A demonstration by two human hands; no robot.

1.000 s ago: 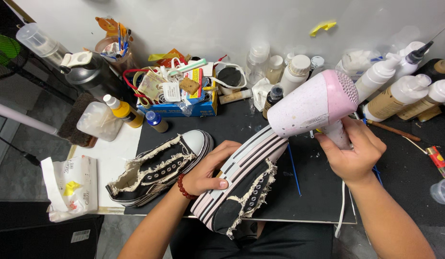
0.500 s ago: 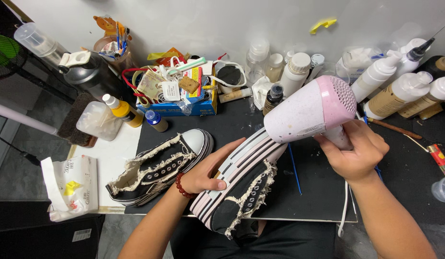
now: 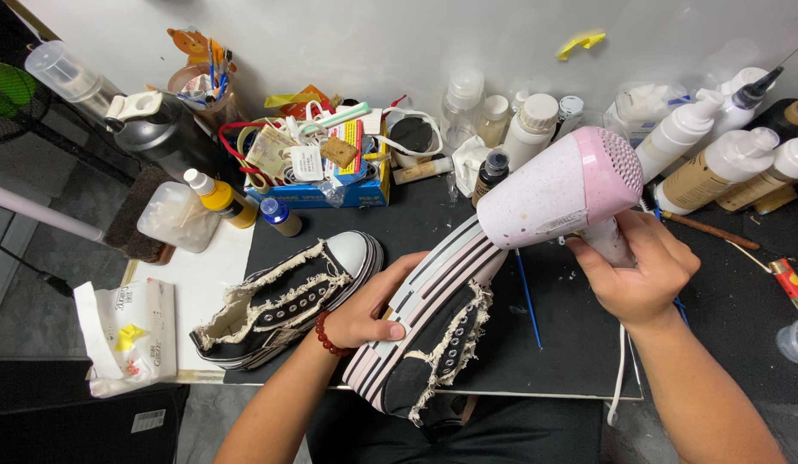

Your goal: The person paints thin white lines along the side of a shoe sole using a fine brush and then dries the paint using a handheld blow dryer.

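Shoe (image 3: pixel 433 335) tilted on its side at near bench (image 3: pixel 571 344) edge, striped sole up. Left hand (image 3: pixel 364 314) fingers wrapped round its sole. Right hand (image 3: pixel 639 275) fingers closed on pink dryer (image 3: pixel 562 193), nozzle touching sole. Second shoe (image 3: pixel 287 296) lies left.

A black canvas shoe (image 3: pixel 433 344) with a thick white, dark-striped sole and frayed edges is tilted on its side at the near table edge, sole up-left. A pink hair dryer (image 3: pixel 558 193) points its nozzle at the shoe's far end.
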